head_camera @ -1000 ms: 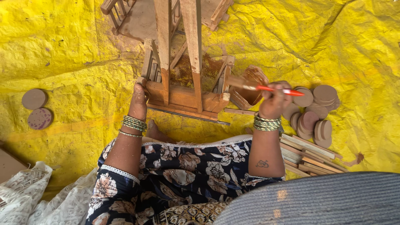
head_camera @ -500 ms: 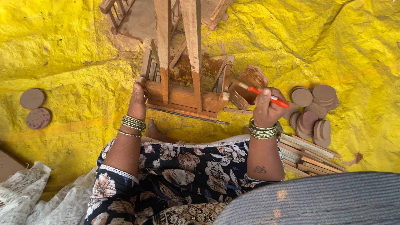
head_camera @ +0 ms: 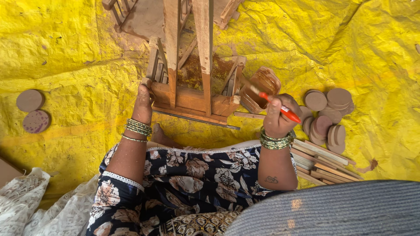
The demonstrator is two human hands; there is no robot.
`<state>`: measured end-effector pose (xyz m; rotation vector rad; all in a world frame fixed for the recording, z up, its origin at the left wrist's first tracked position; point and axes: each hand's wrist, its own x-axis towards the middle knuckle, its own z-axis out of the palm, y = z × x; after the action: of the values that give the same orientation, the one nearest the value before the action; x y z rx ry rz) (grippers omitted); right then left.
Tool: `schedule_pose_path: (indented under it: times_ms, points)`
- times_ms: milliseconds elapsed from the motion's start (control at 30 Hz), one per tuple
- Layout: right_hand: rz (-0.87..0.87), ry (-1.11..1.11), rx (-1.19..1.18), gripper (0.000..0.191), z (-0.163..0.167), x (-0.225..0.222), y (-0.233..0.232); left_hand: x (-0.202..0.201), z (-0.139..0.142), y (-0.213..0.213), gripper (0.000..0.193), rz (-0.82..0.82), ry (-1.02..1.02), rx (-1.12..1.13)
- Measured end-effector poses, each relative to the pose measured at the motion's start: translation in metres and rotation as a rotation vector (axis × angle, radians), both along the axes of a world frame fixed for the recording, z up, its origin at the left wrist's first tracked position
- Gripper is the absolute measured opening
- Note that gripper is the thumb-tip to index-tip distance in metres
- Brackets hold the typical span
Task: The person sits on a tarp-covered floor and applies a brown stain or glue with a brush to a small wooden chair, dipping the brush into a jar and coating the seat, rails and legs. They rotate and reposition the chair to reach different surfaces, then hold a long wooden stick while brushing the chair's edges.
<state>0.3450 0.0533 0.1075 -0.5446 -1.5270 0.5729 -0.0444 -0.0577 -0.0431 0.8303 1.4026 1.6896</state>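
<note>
Wooden frame [head_camera: 188, 94] looks half-stained: left hand [head_camera: 143, 98] grips its 9 o'clock corner, right hand [head_camera: 280, 116] pinches a brush [head_camera: 275, 104], uprights bare.

2 discs [head_camera: 33, 111] on yellow tarp [head_camera: 78, 52]

A big yellow sheet [head_camera: 78, 57] fills most of the picture. In the middle at the top is a brown wooden frame [head_camera: 188, 83] with darker brown paint low down. The brush [head_camera: 280, 107] is bright red. At the right lie brown round discs [head_camera: 328, 113] and pale tan sticks [head_camera: 323, 161]. The dress [head_camera: 192, 183] at the bottom is dark blue with pale flowers. The bangles [head_camera: 274, 140] are green and gold.
</note>
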Motion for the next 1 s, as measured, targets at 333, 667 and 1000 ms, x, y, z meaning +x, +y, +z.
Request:
schedule_pose_path:
  times_ms: [333, 667, 1000]
  points:
    - [0.132, -0.074, -0.097, 0.026, -0.003, 0.005, 0.006, 0.002, 0.006, -0.001, 0.107, -0.016, -0.015, 0.014]
    - [0.282, 0.226, -0.199, 0.022, -0.027, 0.018, 0.03, -0.002, -0.003, 0.0, 0.099, -0.007, 0.011, -0.031]
    - [0.662, 0.542, -0.074, 0.026, -0.054, 0.03, 0.086, 0.004, 0.011, -0.002, 0.118, -0.014, -0.02, -0.019]
